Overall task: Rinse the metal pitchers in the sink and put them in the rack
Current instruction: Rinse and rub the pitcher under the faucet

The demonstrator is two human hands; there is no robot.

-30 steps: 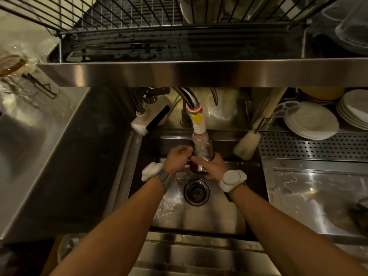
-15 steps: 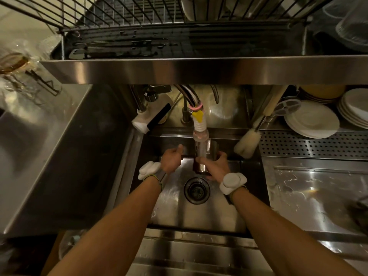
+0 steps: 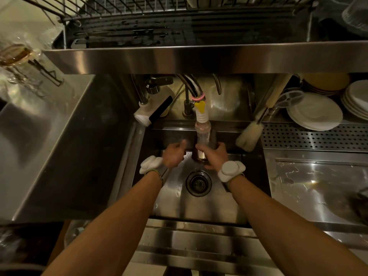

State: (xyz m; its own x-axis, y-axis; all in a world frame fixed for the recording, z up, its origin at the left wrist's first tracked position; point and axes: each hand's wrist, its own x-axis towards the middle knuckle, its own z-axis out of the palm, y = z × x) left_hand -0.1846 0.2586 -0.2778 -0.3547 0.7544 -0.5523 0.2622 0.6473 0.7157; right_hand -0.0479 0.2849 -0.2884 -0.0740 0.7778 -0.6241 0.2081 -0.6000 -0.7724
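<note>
Left hand (image 3: 173, 154) has come off the metal pitcher (image 3: 202, 150): a second ago both hands were round it, half a second ago the left was peeling away, and now it hangs just beside the pitcher at its nine o'clock, fingers loosely curled and holding nothing, thumb tip pointing toward the steel. Right hand (image 3: 216, 156) alone carries the load, fingers wrapped round the pitcher's body from the three o'clock side.

Over the same second the pitcher has been lifted closer to the tap nozzle (image 3: 202, 124), whose clear lower end now seems to reach into or just over the mouth. It sits above the basin of the sink (image 3: 169, 206), at twelve o'clock of the drain (image 3: 198, 183). Whether water is running is too dim to tell.

I read this as the end of the two-handed scrub and the start of a plain one-handed rinse, so this pitcher is likely close to done. The freed hand could work the tap or fetch another pitcher, though none shows in the basin. What remains is to tip the pitcher out and lift it to the rack (image 3: 123, 8) at twelve o'clock overhead. Wet steel in one hand may slip on that lift. The bench (image 3: 318, 196) at three o'clock bears water streaks.
</note>
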